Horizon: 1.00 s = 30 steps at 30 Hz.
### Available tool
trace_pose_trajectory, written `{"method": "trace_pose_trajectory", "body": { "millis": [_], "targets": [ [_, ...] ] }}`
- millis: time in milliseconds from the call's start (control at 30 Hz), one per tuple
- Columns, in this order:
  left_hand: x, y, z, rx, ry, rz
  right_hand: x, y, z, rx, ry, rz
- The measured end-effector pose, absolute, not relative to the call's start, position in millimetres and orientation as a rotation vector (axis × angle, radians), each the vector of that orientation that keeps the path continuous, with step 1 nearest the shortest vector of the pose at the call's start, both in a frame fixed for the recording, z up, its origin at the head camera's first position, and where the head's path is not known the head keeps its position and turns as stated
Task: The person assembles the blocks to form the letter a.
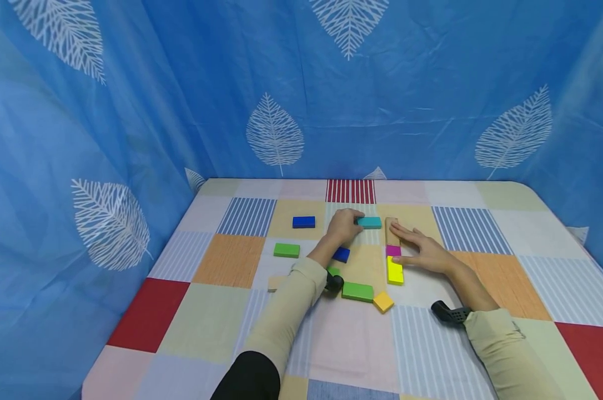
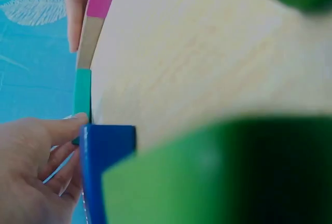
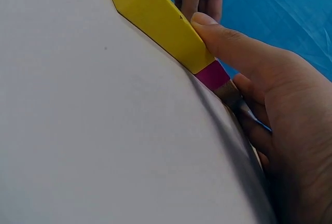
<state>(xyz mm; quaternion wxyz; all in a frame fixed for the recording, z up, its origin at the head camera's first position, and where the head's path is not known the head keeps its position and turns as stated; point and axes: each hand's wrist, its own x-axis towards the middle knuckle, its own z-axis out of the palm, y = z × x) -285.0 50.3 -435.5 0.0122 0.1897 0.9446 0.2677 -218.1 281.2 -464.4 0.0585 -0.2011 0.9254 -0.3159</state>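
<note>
Your left hand (image 1: 342, 226) pinches the left end of the teal block (image 1: 370, 223), just beside the wooden block (image 1: 392, 238). Your right hand (image 1: 426, 253) has thumb and fingers apart, thumb touching the yellow block (image 1: 395, 273), fingers at the wooden one; the magenta block (image 1: 393, 250) sits between.

No legible text, brand, number or sign; small mark (image 1: 518, 331) on right sleeve (image 1: 506, 355) unreadable.

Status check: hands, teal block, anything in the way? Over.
Left hand pinches teal block. Right hand against yellow block and wooden block. No obstruction visible between teal and wooden blocks.
</note>
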Motion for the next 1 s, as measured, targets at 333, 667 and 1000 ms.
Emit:
{"method": "trace_pose_trajectory", "body": {
  "millis": [333,667,1000],
  "targets": [
    [-284.5,55.6,-444.0,0.587,2.996,0.841,-218.1,282.1,-465.9,-0.689,2.816,-0.983],
    [-283.6,55.3,-444.7,0.606,2.999,0.858,-219.3,284.1,-467.1,-0.715,2.829,-0.979],
    [-286.6,61.8,-442.2,0.538,3.033,0.815,-218.7,284.1,-466.0,-0.716,2.816,-0.985]
  ]
}}
